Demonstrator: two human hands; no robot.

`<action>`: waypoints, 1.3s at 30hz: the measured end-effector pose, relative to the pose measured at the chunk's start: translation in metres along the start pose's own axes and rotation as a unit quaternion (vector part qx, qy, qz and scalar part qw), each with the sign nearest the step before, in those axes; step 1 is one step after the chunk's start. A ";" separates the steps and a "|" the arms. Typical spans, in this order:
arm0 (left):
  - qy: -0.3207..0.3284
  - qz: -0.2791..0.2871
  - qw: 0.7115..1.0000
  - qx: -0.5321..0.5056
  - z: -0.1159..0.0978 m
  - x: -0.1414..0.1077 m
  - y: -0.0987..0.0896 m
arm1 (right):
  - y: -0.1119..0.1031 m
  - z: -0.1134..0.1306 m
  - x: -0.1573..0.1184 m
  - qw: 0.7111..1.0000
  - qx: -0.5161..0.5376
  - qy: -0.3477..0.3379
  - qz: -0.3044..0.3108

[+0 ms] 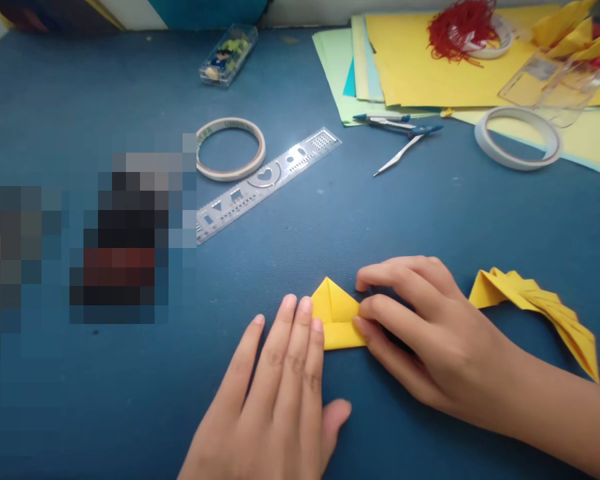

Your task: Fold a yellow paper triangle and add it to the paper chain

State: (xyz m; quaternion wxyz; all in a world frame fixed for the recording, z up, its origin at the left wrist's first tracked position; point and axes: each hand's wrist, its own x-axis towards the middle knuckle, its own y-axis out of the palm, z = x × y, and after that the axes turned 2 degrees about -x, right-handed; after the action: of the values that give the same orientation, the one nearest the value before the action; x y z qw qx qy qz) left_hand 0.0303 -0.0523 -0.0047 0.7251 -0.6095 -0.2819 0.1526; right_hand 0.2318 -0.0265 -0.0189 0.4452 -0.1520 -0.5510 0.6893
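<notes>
Folded yellow paper [334, 308] lies on the blue table [430, 220], well in from the far edge and toward the near side, between the two hands. In the head view its peak points at the table's far edge, while its flat band runs crosswise, roughly in line with that edge; the long axis seems to follow the band, though the left end is covered, so its full length cannot be told.

Both hands are at the paper, neither clearly nearer. The left hand [275, 373] comes from the near side, laid flat with fingers stretched toward the far edge, the fingers by the thumb over the paper's left end and the thumb out to the side, off the paper. The right hand [425, 333] comes in from the table's right, almost along the band, its lowest fingertips narrowed together at the right end and another finger lifted just above; whether they pinch the paper or only steady it, I cannot tell.

To the right, beyond the right wrist, a pleated yellow piece [543, 303] rests apart from the paper. Toward the far edge lie a clear ruler [280, 175], slanted, and a compass [414, 131], both well away from the fingers
</notes>
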 end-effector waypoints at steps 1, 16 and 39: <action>-0.001 -0.004 1.000 0.006 0.000 0.000 -0.001 | 0.000 0.000 0.000 1.000 0.000 0.000 0.000; 0.038 -0.035 0.999 -0.014 -0.011 -0.007 0.011 | 0.006 -0.001 -0.002 1.000 0.019 -0.008 -0.007; -0.007 -0.125 0.981 -0.147 -0.006 -0.001 0.019 | 0.009 -0.005 -0.005 0.990 -0.038 -0.107 -0.085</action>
State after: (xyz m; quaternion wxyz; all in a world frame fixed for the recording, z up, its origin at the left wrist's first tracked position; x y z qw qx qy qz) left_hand 0.0357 -0.0540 -0.0235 0.6388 -0.6682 -0.3808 0.0220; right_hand 0.2341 -0.0278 -0.0298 0.4346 -0.0473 -0.6323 0.6395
